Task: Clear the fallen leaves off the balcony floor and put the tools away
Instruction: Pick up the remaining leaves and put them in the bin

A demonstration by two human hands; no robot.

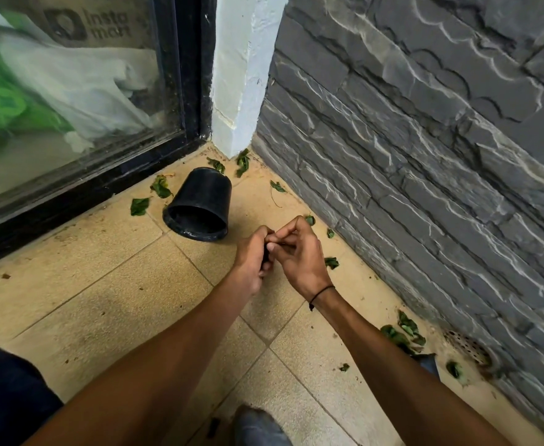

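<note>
Green fallen leaves lie scattered over the beige tiled balcony floor: a few by the corner [242,162], some along the glass door [139,206], a cluster near the wall [402,333]. Above the tiles my left hand [251,257] and my right hand [299,255] meet. My left hand's fingers are curled round a small dark object [266,256]; most of it is hidden and I cannot tell what it is. My right hand's curled fingertips pinch at the same spot. A black plastic pot [200,204] lies on its side just beyond my hands, mouth toward me.
A grey stone-clad wall [425,156] runs along the right, with a perforated floor drain [467,349] at its base. A black-framed glass door [180,91] closes the left side. A white pillar [241,75] fills the corner. My grey shoe [257,426] shows at the bottom.
</note>
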